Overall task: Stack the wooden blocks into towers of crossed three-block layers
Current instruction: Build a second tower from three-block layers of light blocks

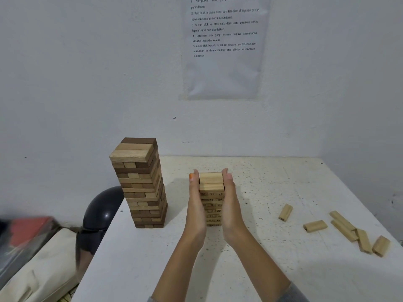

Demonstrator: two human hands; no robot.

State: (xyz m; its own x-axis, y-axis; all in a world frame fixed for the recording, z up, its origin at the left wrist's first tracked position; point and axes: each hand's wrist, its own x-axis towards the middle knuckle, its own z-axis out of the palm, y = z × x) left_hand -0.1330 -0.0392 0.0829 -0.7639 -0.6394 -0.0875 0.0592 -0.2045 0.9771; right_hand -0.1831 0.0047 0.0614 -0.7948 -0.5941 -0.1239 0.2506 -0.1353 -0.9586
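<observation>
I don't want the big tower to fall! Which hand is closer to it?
Left. The left hand presses the short tower on its left side, across a gap from the big tower. The right hand presses the short tower's other side, farther away.

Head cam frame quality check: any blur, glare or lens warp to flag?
Head view: centre sharp, printed numbers on the small tower partly legible; bottom-left corner smeared, red thing there unreadable. Head view again: wide-angle warp makes the tall tower look tilted. Lighting in head view: soft, even, faint shadows, one small glint on the dark glossy dome.
</observation>
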